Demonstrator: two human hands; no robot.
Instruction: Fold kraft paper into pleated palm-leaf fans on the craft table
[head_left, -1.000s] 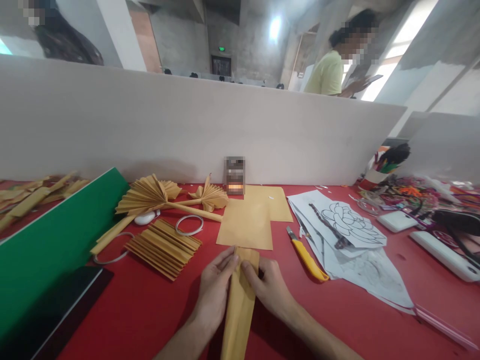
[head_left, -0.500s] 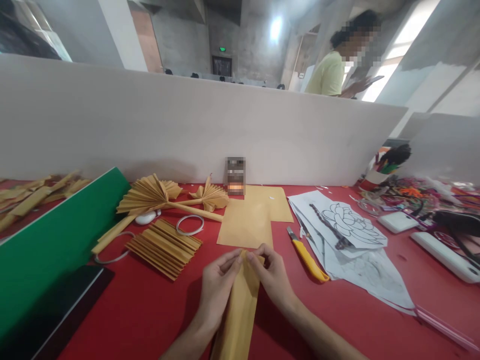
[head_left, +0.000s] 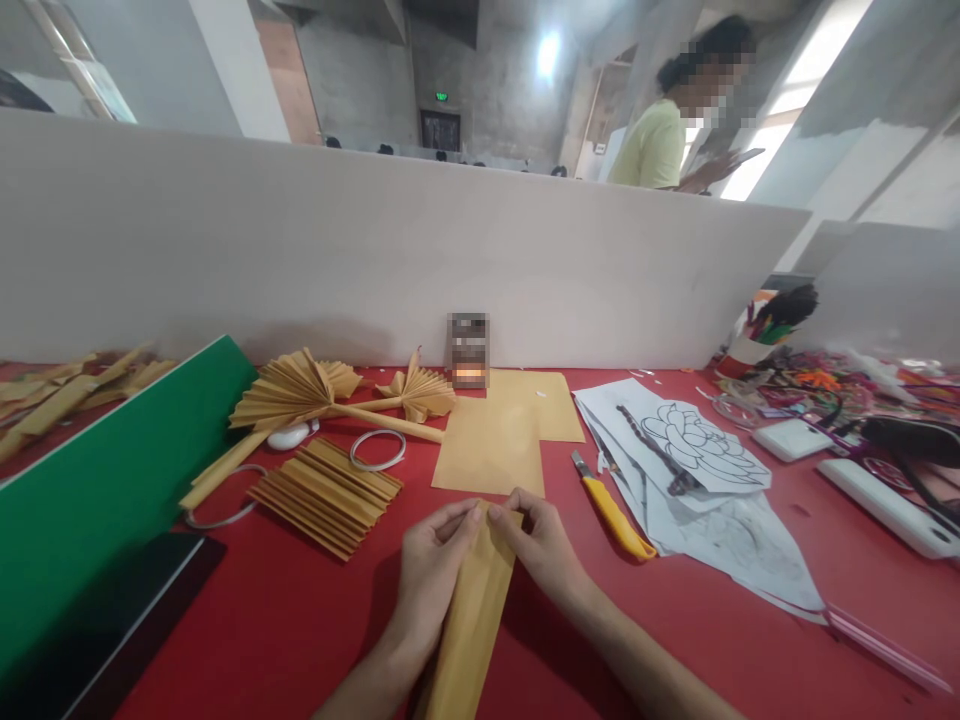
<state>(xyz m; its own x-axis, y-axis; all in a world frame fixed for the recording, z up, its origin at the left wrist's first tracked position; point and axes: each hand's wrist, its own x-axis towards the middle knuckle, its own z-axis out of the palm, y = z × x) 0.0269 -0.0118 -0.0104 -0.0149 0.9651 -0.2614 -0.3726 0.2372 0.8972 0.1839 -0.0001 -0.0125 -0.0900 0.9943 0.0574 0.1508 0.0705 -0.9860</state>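
Toward the near edge of the red table, I have the folded strip of brown paper, its far end pinched between thumb and fingers of both the left hand and the right hand; the hands almost meet there, and the strip runs down out of my view; a pleated sheet lies to its left, a yellow cutter to its right; line drawings overlap toward the right edge, and a green board slants along the left; flat brown sheets lie nearer the far edge, beside fan-folded paper; along that edge I see a pale partition; beyond it a person in a yellow-green top holds a thin slab, and a green sign glows against the concrete wall.
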